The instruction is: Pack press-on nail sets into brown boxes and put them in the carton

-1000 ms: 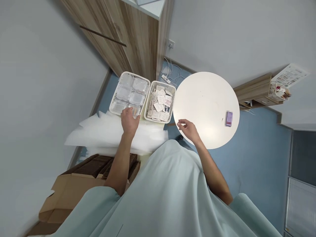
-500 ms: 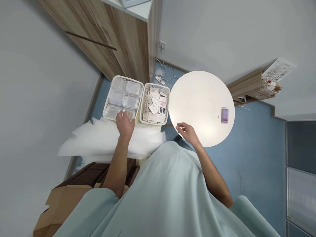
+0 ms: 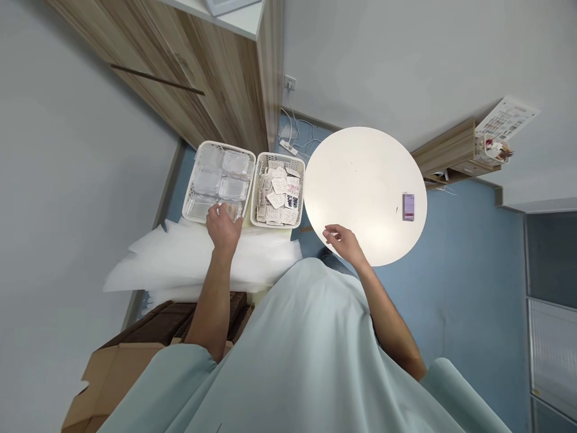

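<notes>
My left hand (image 3: 224, 230) is at the near right corner of a white basket (image 3: 186, 201) holding several clear plastic boxes. Its fingers are closed around the near end of one clear plastic box (image 3: 235, 208), and skin-coloured strips show through the plastic. Beside it, a second white basket (image 3: 256, 219) is filled with small white printed cards (image 3: 276, 200), some with dark or pink pieces on them. Over the near left edge of the round white table (image 3: 360, 174), my right hand (image 3: 343, 242) hovers with loosely bent fingers, a gap at the thumb and nothing visible in it.
On the table's right side lies a purple box (image 3: 408, 207). White foam sheets (image 3: 180, 255) are piled before the baskets, above brown cardboard boxes (image 3: 121, 367). A wooden cabinet (image 3: 216, 72) stands behind the baskets. Cables and a power strip (image 3: 288, 147) lie on the floor.
The view has shifted slightly, so the baskets and table appear a little further left. Both hands keep nearly the same pose, the left still at the same plastic box.
</notes>
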Demonstrator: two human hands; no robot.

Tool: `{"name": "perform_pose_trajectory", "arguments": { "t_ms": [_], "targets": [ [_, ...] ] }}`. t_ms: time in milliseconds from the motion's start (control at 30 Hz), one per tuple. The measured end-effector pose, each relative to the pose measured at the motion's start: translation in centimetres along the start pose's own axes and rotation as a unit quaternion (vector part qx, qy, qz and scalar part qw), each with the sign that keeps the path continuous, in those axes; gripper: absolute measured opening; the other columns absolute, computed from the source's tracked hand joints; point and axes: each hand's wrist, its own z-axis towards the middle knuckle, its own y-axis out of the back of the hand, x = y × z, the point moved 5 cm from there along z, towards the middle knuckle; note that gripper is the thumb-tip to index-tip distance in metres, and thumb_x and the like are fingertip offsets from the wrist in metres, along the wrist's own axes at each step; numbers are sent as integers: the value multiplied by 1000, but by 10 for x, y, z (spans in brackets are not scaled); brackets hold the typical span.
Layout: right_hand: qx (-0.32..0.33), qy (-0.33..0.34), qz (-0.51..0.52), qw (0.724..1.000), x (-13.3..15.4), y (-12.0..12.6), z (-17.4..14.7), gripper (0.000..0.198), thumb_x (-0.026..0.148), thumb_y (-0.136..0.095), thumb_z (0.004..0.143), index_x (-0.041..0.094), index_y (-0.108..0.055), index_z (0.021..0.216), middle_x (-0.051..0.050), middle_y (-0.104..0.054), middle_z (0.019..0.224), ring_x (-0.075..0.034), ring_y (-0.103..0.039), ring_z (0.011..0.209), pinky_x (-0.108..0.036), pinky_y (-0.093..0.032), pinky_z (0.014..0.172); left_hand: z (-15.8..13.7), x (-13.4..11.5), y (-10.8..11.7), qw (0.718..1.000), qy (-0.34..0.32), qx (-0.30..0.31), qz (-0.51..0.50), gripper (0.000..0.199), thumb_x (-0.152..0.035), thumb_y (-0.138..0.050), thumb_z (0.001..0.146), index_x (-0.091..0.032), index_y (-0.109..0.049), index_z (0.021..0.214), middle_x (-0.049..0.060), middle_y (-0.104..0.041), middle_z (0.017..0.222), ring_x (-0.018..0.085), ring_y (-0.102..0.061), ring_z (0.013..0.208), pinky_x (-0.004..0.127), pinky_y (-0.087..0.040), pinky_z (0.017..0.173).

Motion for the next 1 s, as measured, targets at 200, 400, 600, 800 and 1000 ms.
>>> {"name": "perform_pose_trajectory", "arguments": {
  "t_ms": [200,400,600,800,1000],
  "targets": [
    [-2,9,6,1000,-2,2,-1,37,52,-65,100,24,-75,122,-8,-80,124,-21,-77,89,-39,-59,89,-4,-13,7,1000,-2,-27,3,75,-26,-81,82,-11,-53,151,26,-46,156,49,-44,147,64,-33,126],
    [21,18,20,999,-9,7,4,41,55,-65,99,24,-74,125,-8,-79,127,-22,-77,93,-38,-60,86,-21,-50,7,996,-25,-60,-68,79,-21,-85,79,-13,-56,151,21,-50,150,43,-44,149,57,-30,131],
    [66,34,101,992,-10,18,13,45,59,-70,96,23,-75,124,-10,-80,124,-22,-78,91,-41,-62,88,-67,-124,-20,968,-42,12,-248,85,-27,-92,73,-21,-59,151,15,-53,151,33,-57,140,47,-46,123],
    [138,59,249,957,-7,42,14,60,61,-87,84,24,-75,130,-11,-76,139,-28,-73,122,-46,-59,107,-134,-205,-50,874,-52,203,-439,94,-38,-97,70,-25,-57,155,17,-58,156,33,-60,138,53,-52,118],
    [216,81,303,925,-27,84,9,73,51,-97,75,29,-72,140,-9,-71,146,-32,-68,132,-52,-58,114,-173,-259,-67,831,-82,319,-448,96,-39,-97,74,-28,-55,160,14,-59,156,36,-57,144,59,-51,123]
  ]
}}
